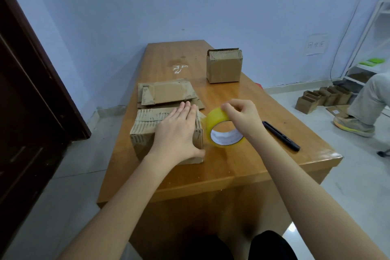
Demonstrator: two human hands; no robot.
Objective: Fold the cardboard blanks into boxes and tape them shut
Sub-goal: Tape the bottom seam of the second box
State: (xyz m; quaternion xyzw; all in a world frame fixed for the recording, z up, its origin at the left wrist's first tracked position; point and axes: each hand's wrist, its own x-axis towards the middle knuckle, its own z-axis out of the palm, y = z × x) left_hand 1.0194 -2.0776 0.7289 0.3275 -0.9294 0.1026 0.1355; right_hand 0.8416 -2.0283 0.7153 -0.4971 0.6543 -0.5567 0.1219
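Note:
A folded cardboard box (145,133) stands on the wooden table (242,164) near its left edge. My left hand (179,131) lies flat on the box's top, fingers together, thumb down its front right side. Just right of the box, a roll of clear yellowish tape (219,131) stands on edge. My right hand (240,116) pinches the top of the roll, and the roll's left side nearly touches the box's upper right corner. Flat cardboard blanks (166,93) lie stacked behind the box.
A second folded box (224,65) stands at the far right of the table. A black utility knife (280,135) lies right of the tape. On the floor at right are several small boxes (322,98) and a seated person's leg and shoe (358,116). A dark door (31,91) is left.

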